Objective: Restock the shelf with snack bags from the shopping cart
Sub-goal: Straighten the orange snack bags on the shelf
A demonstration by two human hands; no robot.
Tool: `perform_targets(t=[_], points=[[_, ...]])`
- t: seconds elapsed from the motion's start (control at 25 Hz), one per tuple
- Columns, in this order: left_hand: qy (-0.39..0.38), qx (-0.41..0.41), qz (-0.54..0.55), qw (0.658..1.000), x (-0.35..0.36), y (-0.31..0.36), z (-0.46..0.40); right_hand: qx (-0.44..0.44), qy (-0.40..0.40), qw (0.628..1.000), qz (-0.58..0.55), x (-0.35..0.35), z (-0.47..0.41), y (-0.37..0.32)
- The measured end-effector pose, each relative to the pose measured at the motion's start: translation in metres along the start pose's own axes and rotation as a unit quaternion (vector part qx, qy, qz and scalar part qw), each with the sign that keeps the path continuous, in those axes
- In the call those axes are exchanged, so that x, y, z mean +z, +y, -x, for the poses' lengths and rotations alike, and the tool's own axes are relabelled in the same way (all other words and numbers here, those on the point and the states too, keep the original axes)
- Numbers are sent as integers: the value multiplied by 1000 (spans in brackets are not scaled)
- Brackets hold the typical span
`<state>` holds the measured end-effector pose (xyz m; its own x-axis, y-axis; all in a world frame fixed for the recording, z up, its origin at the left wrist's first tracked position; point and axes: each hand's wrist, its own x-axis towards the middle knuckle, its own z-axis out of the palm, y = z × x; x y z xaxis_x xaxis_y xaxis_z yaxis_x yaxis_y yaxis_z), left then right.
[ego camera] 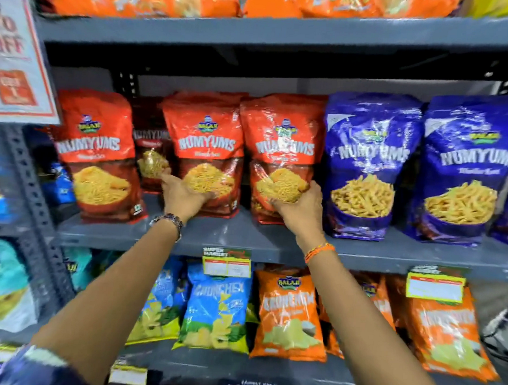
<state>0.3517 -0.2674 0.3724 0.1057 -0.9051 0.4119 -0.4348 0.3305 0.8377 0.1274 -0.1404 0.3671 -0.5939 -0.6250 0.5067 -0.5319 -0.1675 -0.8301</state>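
Two red Numyums snack bags stand upright side by side on the grey middle shelf (244,239). My left hand (185,197) grips the lower front of the left one (205,142). My right hand (300,208) grips the lower front of the right one (282,140). Both bags rest on the shelf board. Another red bag (97,154) stands at the left end, and a darker red bag (150,157) sits further back between it and my left hand. The shopping cart is out of view.
Two blue Numyums bags (369,166) (471,171) stand right of my right hand. Orange bags (145,1) fill the shelf above. Blue (217,305) and orange Crunchex bags (287,314) sit below, behind price tags (227,266). A discount sign (16,47) hangs at the left.
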Motion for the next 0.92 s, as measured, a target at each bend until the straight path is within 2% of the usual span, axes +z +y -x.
perform_targets(t=[0.08,0.16,0.32,0.48,0.92], points=[[-63,-3,12,998,0,-11,-9,54,-4,998,-26,4,-14,4],[-85,15,16,996,-4,-19,-11,82,-18,994,-72,6,-27,8],[-79,62,7,995,-13,-29,-9,68,-60,993,-72,8,-36,14],[-76,56,26,995,-29,-38,-2,48,-92,991,-81,13,-28,13],[-63,42,48,996,-60,-31,29,21,-53,997,-56,-7,0,2]])
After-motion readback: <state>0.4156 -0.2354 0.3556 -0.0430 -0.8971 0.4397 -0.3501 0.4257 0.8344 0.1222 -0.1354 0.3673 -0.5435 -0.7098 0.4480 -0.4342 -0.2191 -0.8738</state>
